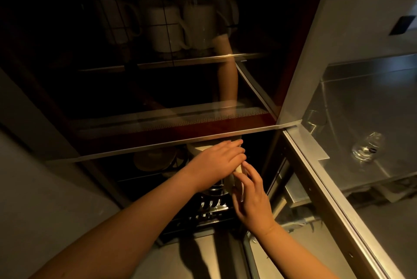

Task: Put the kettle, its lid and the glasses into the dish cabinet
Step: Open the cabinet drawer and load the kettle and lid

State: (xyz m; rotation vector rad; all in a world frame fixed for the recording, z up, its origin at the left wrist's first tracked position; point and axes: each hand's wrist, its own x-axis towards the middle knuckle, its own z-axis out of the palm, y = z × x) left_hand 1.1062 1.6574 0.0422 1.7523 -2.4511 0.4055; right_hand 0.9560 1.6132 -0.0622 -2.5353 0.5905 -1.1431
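A: Any text or brand to log?

B: None readable. Glass (366, 147) on the steel counter (370, 102) has a tiny dark mark, too small to read.

A: Hands?

B: Both reach into the lower part of the dish cabinet (291, 57), under its glass door (158, 80). Left hand (217, 161) lies fingers straight, palm down, on top of a pale rounded thing (230, 180), likely the kettle or its lid, mostly hidden so I can't say which. Right hand (252, 197) has fingers spread and slightly bent, tips touching that thing's right side. No clear curl round it on either hand.

A: Where's that pale thing sitting?

B: Inside the lower compartment, above a wire rack (209, 206) with shiny metal pieces. Whether it rests on anything I cannot tell.

A: Other task items?

B: The one glass lies on its side on the counter, well apart from the hands, right of the cabinet frame. A second glass (314, 118) farther back, close to the frame, faint.

A: Surroundings, obstructions?

B: White mugs (167, 28) on the upper shelf behind the dark glass, which reflects an arm. Pale plates (155, 159) left of the hands in the lower compartment. The door's bottom edge crosses just above the left hand's fingers. Very dim inside.
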